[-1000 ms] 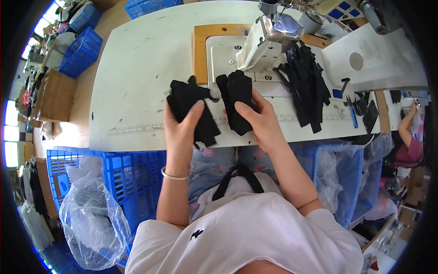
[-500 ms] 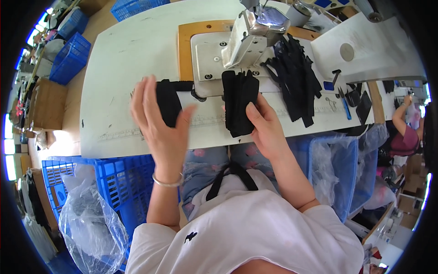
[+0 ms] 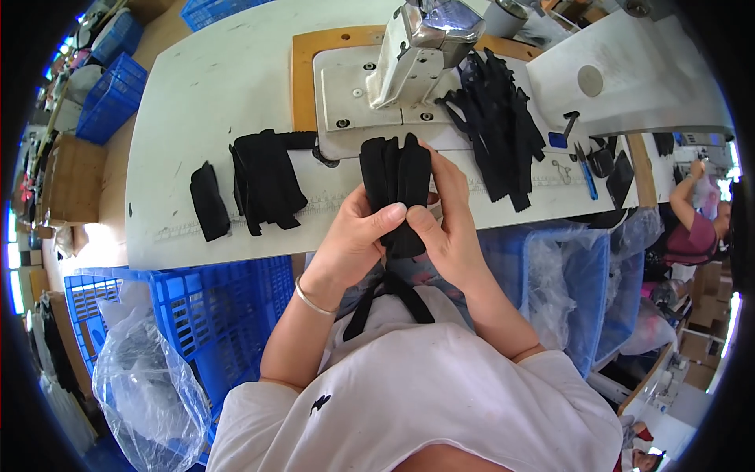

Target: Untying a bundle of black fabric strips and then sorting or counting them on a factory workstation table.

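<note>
Between both hands, over the table's front edge, is a bundle of folded black fabric pieces (image 3: 395, 177). My left hand (image 3: 355, 236) grips its left side with the thumb on top. My right hand (image 3: 447, 216) holds the right side, thumb pressed on the front and fingers behind, partly hidden. On the table to the left lie a stack of black fabric pieces (image 3: 266, 185) and a narrower black fabric piece (image 3: 209, 202). A heap of black fabric strips with jagged ends (image 3: 499, 130) lies right of the sewing machine head (image 3: 421, 67).
The white table (image 3: 185, 102) carries the machine's metal plate (image 3: 338, 86), blue-handled snips (image 3: 587, 175) and small scissors (image 3: 561, 171). Blue crates (image 3: 212, 315) stand below left; a plastic-lined blue bin (image 3: 578, 291) is below right. Another person (image 3: 692, 236) sits far right.
My left hand has moved right from the fabric stack to the bundle and now grips it. The bundle is pulled slightly nearer to me. The left stack and narrow piece are now uncovered.
</note>
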`<action>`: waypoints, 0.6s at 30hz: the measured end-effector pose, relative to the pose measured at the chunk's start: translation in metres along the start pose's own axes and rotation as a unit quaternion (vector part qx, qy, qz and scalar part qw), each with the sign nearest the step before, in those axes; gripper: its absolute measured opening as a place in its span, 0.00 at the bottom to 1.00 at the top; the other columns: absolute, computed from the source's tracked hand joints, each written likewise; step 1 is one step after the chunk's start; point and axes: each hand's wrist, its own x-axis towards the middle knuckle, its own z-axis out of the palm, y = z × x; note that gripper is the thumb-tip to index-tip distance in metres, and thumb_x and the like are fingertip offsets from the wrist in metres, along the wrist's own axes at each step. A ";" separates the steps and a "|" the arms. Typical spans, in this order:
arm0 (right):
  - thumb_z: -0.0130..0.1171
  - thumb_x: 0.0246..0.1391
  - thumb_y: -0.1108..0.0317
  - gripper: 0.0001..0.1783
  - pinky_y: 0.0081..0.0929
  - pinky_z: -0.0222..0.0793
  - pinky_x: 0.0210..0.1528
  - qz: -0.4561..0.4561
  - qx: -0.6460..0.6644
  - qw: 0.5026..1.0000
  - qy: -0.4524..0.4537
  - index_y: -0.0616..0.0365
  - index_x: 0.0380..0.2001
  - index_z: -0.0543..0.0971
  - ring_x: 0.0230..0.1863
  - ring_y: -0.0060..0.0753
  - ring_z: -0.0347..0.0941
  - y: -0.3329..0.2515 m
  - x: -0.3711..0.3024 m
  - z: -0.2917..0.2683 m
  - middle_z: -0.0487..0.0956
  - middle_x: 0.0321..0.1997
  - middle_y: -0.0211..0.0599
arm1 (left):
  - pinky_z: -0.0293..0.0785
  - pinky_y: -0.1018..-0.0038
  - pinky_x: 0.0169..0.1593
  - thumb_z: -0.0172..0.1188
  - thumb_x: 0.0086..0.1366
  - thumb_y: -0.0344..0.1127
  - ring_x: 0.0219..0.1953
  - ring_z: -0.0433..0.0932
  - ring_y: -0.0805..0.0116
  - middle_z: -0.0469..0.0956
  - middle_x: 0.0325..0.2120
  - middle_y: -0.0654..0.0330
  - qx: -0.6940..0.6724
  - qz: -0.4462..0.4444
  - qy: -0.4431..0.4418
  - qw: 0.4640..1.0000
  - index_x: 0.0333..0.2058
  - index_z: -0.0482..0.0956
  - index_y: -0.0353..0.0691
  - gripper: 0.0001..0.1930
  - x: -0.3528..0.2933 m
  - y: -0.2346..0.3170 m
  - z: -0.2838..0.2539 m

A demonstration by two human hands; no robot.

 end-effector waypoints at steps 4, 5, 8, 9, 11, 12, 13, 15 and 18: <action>0.60 0.55 0.50 0.41 0.37 0.55 0.61 0.030 0.122 0.992 -0.002 0.60 0.64 0.59 0.59 0.45 0.61 -0.004 0.004 0.003 0.65 0.58 0.45 | 0.78 0.65 0.49 0.64 0.59 0.43 0.46 0.78 0.61 0.76 0.45 0.49 -0.004 -0.007 0.025 1.000 0.55 0.64 0.31 0.31 -0.003 0.007 0.002; 0.63 0.52 0.54 0.40 0.36 0.58 0.59 0.025 0.144 0.989 0.003 0.58 0.64 0.61 0.57 0.44 0.62 -0.005 0.005 0.003 0.66 0.58 0.44 | 0.78 0.64 0.48 0.64 0.59 0.42 0.45 0.78 0.61 0.75 0.44 0.49 -0.003 -0.006 0.037 0.999 0.55 0.64 0.31 0.31 -0.005 0.006 0.001; 0.67 0.47 0.61 0.37 0.34 0.61 0.55 -0.020 0.103 0.994 -0.002 0.54 0.61 0.66 0.53 0.42 0.65 -0.004 0.011 -0.003 0.67 0.57 0.42 | 0.79 0.63 0.47 0.64 0.59 0.42 0.44 0.78 0.61 0.75 0.44 0.50 -0.011 -0.011 0.038 0.999 0.54 0.64 0.31 0.30 -0.010 0.006 -0.004; 0.68 0.45 0.64 0.35 0.34 0.63 0.53 -0.061 0.039 0.997 -0.011 0.53 0.59 0.70 0.52 0.42 0.65 -0.003 0.013 -0.005 0.67 0.56 0.40 | 0.79 0.63 0.47 0.64 0.59 0.42 0.43 0.78 0.61 0.75 0.43 0.50 -0.022 -0.018 0.025 0.999 0.53 0.64 0.31 0.30 -0.011 0.006 -0.007; 0.69 0.43 0.65 0.34 0.34 0.63 0.52 -0.085 0.006 0.996 0.013 0.52 0.57 0.72 0.51 0.41 0.65 -0.008 0.015 -0.003 0.69 0.55 0.39 | 0.79 0.62 0.46 0.64 0.59 0.43 0.43 0.78 0.61 0.75 0.42 0.51 -0.019 -0.020 0.018 0.999 0.53 0.64 0.31 0.30 -0.011 0.006 -0.010; 0.69 0.42 0.67 0.32 0.34 0.63 0.51 -0.111 -0.027 0.993 0.036 0.52 0.55 0.74 0.51 0.41 0.66 -0.010 0.016 -0.003 0.70 0.53 0.37 | 0.79 0.62 0.45 0.64 0.59 0.43 0.42 0.78 0.61 0.74 0.41 0.52 -0.017 -0.020 0.012 1.000 0.53 0.64 0.32 0.30 -0.011 0.005 -0.011; 0.69 0.42 0.67 0.32 0.34 0.63 0.51 -0.110 -0.027 0.993 0.035 0.52 0.55 0.74 0.51 0.41 0.66 -0.011 0.017 -0.002 0.70 0.53 0.37 | 0.79 0.62 0.45 0.64 0.59 0.43 0.42 0.78 0.61 0.74 0.41 0.52 -0.018 -0.020 0.012 1.000 0.53 0.64 0.32 0.30 -0.011 0.003 -0.014; 0.70 0.40 0.69 0.30 0.35 0.63 0.51 -0.128 -0.033 0.990 0.041 0.52 0.51 0.75 0.50 0.42 0.66 -0.012 0.018 0.000 0.72 0.50 0.35 | 0.79 0.62 0.44 0.65 0.58 0.45 0.41 0.78 0.61 0.74 0.42 0.51 -0.027 0.002 0.001 1.000 0.52 0.64 0.31 0.31 -0.012 0.000 -0.019; 0.67 0.44 0.73 0.21 0.33 0.66 0.48 -0.166 -0.070 0.980 0.086 0.57 0.44 0.75 0.46 0.38 0.70 -0.007 0.014 0.001 0.75 0.46 0.37 | 0.79 0.62 0.45 0.66 0.57 0.45 0.39 0.79 0.60 0.75 0.41 0.50 -0.036 0.002 0.021 0.999 0.52 0.65 0.32 0.31 -0.014 -0.002 -0.019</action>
